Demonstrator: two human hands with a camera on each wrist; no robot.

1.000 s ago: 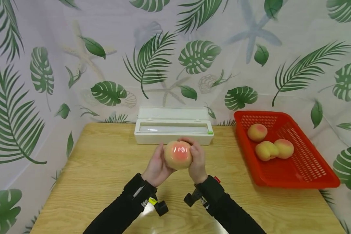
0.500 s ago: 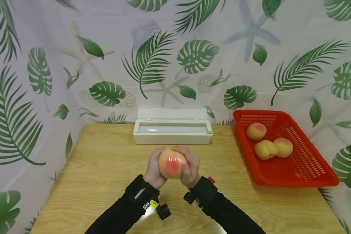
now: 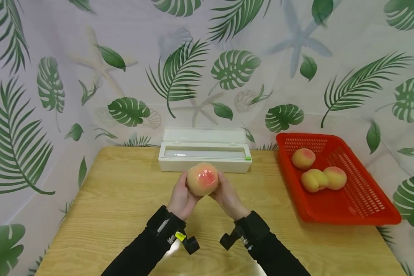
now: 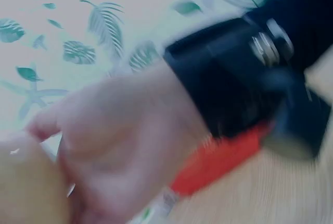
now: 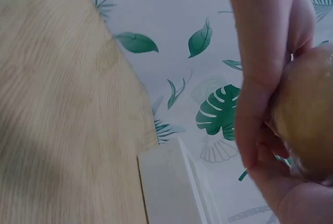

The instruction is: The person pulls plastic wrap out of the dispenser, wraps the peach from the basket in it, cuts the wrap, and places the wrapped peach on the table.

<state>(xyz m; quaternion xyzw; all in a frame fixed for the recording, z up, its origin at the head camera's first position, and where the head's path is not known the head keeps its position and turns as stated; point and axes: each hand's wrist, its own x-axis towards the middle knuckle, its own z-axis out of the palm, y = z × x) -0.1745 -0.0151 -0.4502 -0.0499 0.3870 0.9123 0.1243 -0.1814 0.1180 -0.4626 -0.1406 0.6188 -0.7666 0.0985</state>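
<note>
A large, glossy peach with a pink blush is held up between both hands above the table. Its shine looks like a clear wrap. My left hand grips it from the left and below. On the other side, the fingers of my right hand hold its right and lower edge. Part of the peach fills the right side of the right wrist view. In the left wrist view, which is blurred, the peach shows at the lower left. The fingertips beneath the fruit are hidden.
Behind the hands stands a white film-dispenser box with its lid raised. A red plastic basket with three peaches sits on the right of the wooden table. A leaf-print cloth hangs behind.
The peach first came down toward me, then moved up and away again, turning slightly. My right hand shifted from the peach's upper right side to its lower right edge.
</note>
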